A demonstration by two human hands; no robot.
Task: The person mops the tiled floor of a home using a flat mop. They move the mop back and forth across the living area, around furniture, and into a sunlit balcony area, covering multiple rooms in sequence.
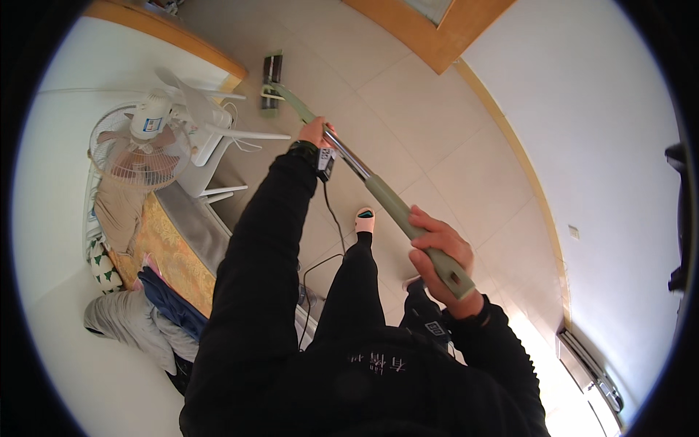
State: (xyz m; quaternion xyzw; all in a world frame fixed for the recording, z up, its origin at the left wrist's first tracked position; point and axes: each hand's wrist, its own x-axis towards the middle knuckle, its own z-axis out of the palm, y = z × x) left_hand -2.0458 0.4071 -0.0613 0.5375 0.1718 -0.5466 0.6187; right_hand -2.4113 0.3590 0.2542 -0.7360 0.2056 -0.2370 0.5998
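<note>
A long-handled floor tool [393,204] slants across the view, with pale green grips and a bare metal shaft between them. Its narrow dark head [271,80] with green parts rests on the floor at the far left; I cannot tell whether it is a mop or a brush. My left hand [318,133] is wrapped round the lower part of the handle, where green meets metal. Nearer to me, my right hand [445,256] holds the upper green grip, fingers over it and the thumb at its side. The holed handle end sticks out past that hand.
White plastic chair [207,131] and white fan [149,138] stand to the left. Below them is a bed with yellow patterned cover [164,226], clothes heaped on it. Pale tiles [451,164] reach the right wall [582,131]. A black cable [335,218] hangs by my leg.
</note>
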